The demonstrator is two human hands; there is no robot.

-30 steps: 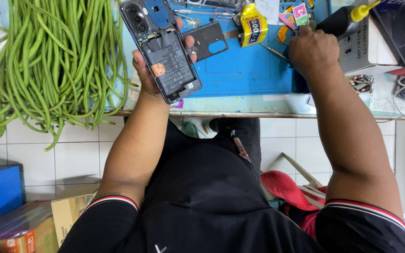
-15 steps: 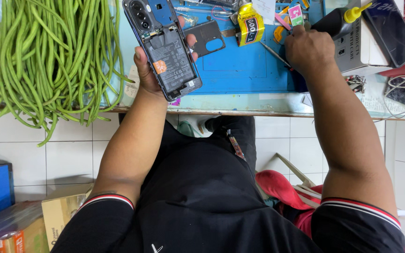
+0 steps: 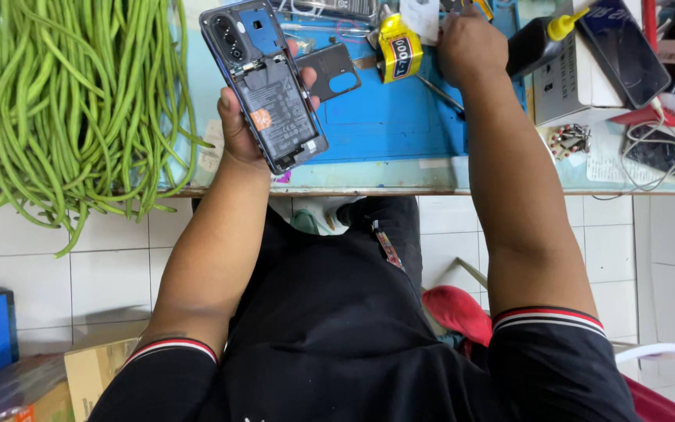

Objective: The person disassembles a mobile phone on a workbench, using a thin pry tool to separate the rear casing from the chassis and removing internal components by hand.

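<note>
Gripping an opened dark smartphone with its back cover off (image 3: 266,86), the left hand (image 3: 245,129) holds it above the blue work mat (image 3: 400,117) on the tabletop (image 3: 369,178). Whether the right hand (image 3: 470,47) is closed on anything cannot be told; it rests near a yellow glue tube (image 3: 397,48). Long green beans (image 3: 72,101) lie piled left.

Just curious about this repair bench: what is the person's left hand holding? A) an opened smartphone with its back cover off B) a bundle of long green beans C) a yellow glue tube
A: the left hand grips the opened smartphone, its battery and inner parts exposed.
</note>
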